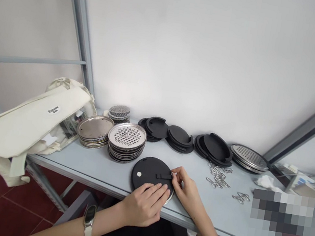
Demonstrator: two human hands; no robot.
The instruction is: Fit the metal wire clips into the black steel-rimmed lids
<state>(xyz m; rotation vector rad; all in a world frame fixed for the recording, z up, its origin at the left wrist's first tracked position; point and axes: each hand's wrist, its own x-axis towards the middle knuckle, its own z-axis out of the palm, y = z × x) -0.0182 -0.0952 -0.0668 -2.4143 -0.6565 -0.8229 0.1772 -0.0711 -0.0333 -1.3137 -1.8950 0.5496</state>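
A round black disc [149,166] lies on the table near its front edge, with a white dot on its left part and a short black strap [163,176] on its right part. My left hand [148,202] rests on its lower part, fingers stretched out and lying flat. At the right rim, by the strap's end, my right hand [183,186] has thumb and fingertips pinched together. Whatever is between them is too small to make out. Under the disc's lower right edge a thin silvery rim shows.
Behind the disc stand stacks of perforated metal grater plates [127,136], plain metal discs [95,129] and black round holders [180,137]. Bent wire clips [218,176] lie to the right, with more grater discs [249,157] beyond. A cream bag [35,114] overhangs the left end.
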